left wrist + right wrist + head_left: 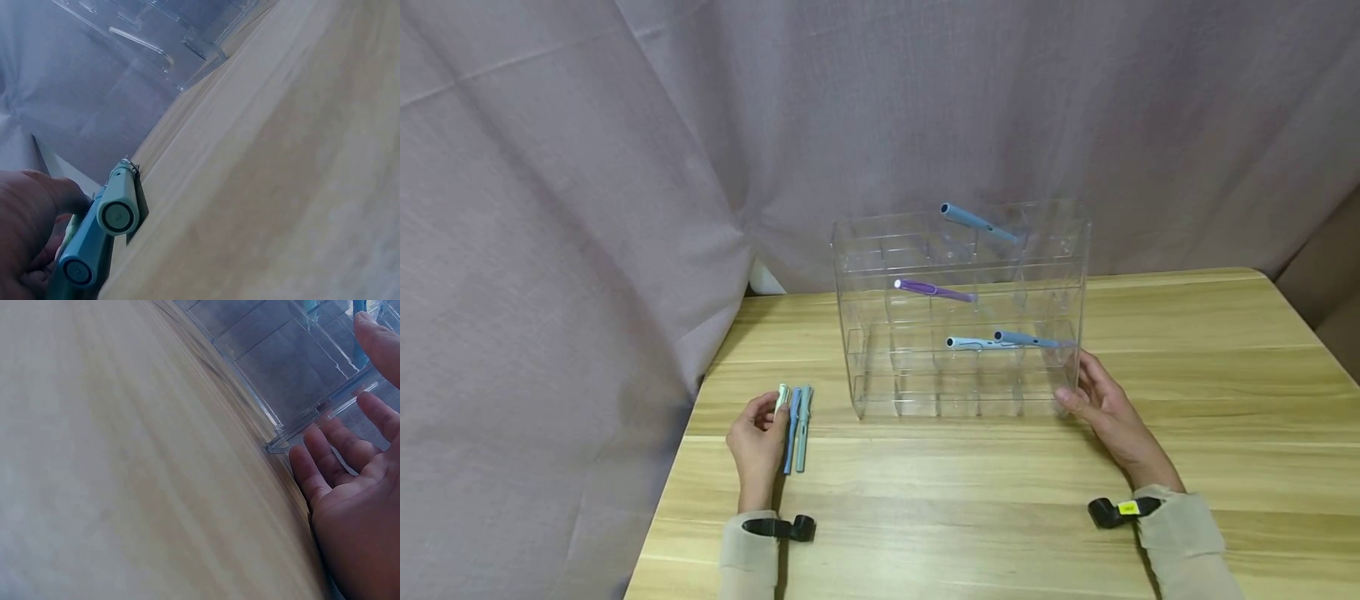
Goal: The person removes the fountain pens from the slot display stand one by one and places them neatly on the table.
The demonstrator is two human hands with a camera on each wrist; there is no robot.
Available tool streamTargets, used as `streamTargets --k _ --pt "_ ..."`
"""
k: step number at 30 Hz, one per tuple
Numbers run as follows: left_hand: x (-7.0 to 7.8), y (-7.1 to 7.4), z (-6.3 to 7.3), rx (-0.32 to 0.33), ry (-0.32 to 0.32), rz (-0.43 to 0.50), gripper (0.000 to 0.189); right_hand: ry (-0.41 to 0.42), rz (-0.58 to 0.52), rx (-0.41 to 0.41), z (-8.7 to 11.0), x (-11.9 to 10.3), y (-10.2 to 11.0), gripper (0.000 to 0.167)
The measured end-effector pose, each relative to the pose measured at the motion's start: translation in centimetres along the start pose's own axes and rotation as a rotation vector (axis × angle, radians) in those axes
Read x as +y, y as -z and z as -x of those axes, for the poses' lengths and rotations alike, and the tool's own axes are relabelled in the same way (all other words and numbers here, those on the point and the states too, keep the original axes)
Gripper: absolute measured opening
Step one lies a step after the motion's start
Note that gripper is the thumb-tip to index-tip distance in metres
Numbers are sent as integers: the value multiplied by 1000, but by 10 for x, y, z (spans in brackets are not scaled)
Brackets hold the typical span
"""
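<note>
Seeming light, the pale pen [782, 397] was aptly end-pinched by the left hand [757, 433], the clear rack [917, 407] touched by the relaxed right hand [1112, 415].

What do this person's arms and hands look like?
The left sleeve and right sleeve are pale beige. Each cuff has a black strap with a small, rounded black camera; the right strap also bears a yellow label. The left grip and right grip are bare, ungloved hands.
</note>
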State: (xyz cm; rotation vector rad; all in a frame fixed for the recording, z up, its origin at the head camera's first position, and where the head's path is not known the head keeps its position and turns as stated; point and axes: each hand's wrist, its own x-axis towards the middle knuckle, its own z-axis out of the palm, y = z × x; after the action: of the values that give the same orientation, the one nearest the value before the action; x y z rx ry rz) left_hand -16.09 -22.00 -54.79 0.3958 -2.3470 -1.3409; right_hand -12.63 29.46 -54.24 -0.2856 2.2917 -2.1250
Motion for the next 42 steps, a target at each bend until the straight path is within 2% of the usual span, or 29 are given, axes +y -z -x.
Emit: streamTargets --k 17,23,27,31,34,42 --pt "2 0 1 -4 6 -4 23 3 -7 2 0 0 0 73" --pt "14 -2 4 21 -48 63 22 -12 -3 5 1 -1 -1 73" --pt "31 -6 5 7 -116 149 24 -13 -6 6 1 -2 0 73" --pt "52 -13 5 -8 -214 227 24 -12 -16 6 1 -2 0 72" --pt "71 -20 6 1 -287 277 24 -10 -19 4 0 -1 0 72" --pt "120 -44 14 13 -425 367 32 -11 -15 3 0 -1 1 73"
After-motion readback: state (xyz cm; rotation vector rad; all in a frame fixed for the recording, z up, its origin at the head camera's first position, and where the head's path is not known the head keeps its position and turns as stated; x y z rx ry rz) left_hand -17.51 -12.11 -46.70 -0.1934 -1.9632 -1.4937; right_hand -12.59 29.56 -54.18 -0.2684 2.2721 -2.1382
